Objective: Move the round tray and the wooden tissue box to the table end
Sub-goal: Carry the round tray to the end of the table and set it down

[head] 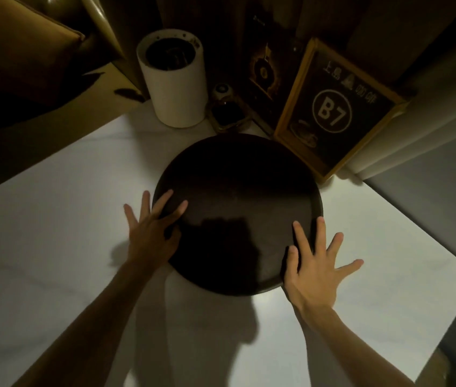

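A dark round tray [235, 196] lies flat on the white table [53, 247], close to the far end. My left hand [151, 227] rests on its left rim with fingers spread, some on the tray and some on the table. My right hand [313, 266] lies on the right rim in the same way, fingers apart. Neither hand is closed around the tray. A wooden box with a gold frame and a "B7" label [333, 110] stands tilted at the far right, just behind the tray.
A white cylinder holder [173, 85] stands at the far end, left of a small dark bottle [225, 107] and a dark menu stand [263, 68]. A padded seat [25, 51] lies to the left. The table's right edge [389, 216] drops off beside my right hand.
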